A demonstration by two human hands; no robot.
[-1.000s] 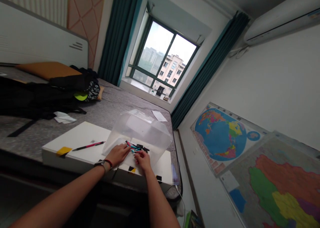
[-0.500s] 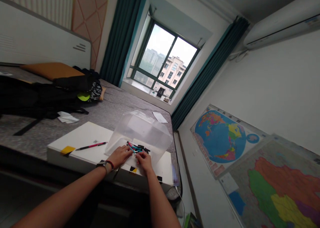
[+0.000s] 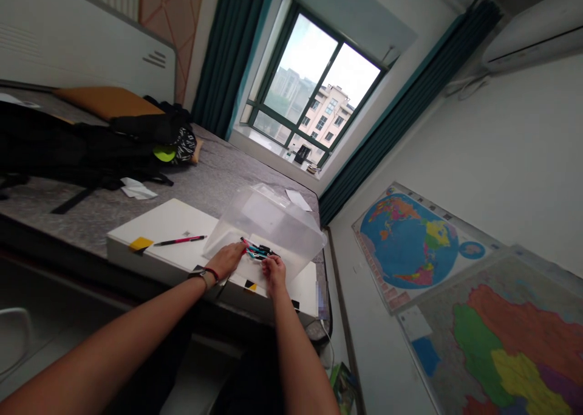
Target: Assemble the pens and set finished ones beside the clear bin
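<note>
A bunch of pens (image 3: 259, 251), mostly black and turquoise with a red one among them, lies at the mouth of a clear plastic box (image 3: 273, 217) tipped onto its side. At the bunch's left end, my left hand (image 3: 228, 260) has its fingers closed around the pen ends. My right hand (image 3: 274, 272) pinches at the right end with curled fingers. Parts of the pens are hidden behind both hands. To the left, a single red and black pen (image 3: 180, 240) rests on a white carton (image 3: 170, 217), apart from my hands.
The white cartons stand along the edge of a grey mattress (image 3: 218, 160). Behind them are a crumpled tissue (image 3: 137, 189), a black backpack (image 3: 82, 147) and a white paper (image 3: 298, 200). A white cable (image 3: 328, 339) hangs at the right corner; wall maps (image 3: 416, 239) are beyond.
The camera view has tilted and shifted, so the scene sits higher and further right. My hands stay at the two ends of the pens; the right hand's fingers look more curled.
</note>
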